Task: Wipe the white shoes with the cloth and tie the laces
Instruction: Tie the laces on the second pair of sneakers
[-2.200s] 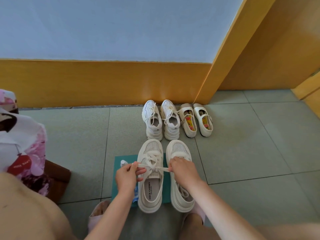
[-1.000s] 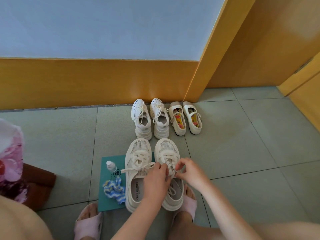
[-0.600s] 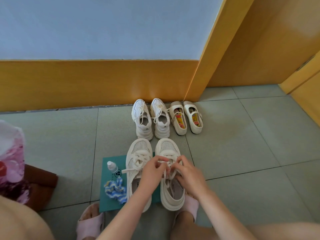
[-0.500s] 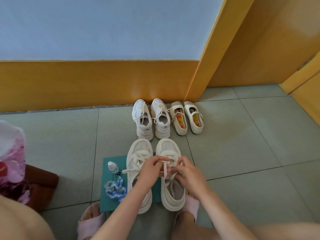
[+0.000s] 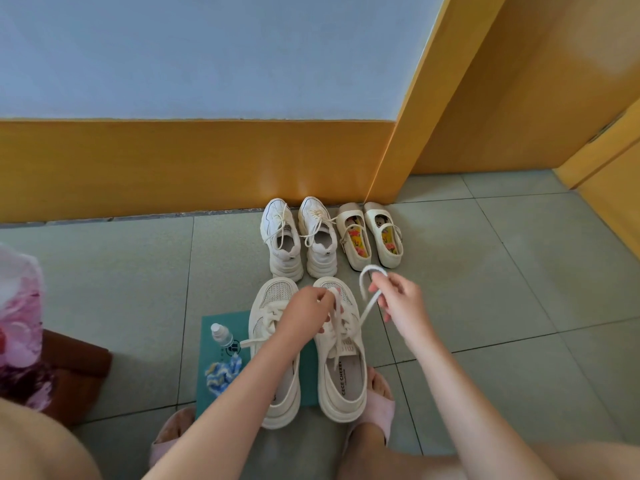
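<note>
Two cream shoes stand side by side on a teal mat (image 5: 216,400) in front of me. My left hand (image 5: 306,311) pinches a lace end over the tongue of the right shoe (image 5: 343,379). My right hand (image 5: 398,299) pinches the other lace (image 5: 369,301), pulled out to the right and up into a loop. The left shoe (image 5: 275,341) has its laces knotted, and my left forearm crosses over it. A blue and white cloth (image 5: 221,372) lies crumpled on the mat left of the shoes.
A small clear bottle (image 5: 221,334) lies on the mat above the cloth. White sneakers (image 5: 299,235) and cream strap shoes (image 5: 369,233) stand by the yellow skirting. A pink floral garment (image 5: 19,317) over a brown object is at left. My feet are in pink slippers (image 5: 375,407).
Both hands shifted from the left shoe's laces to the right shoe. My right hand has now drawn one lace out to the right into a raised loop; the left hand holds the other end.
</note>
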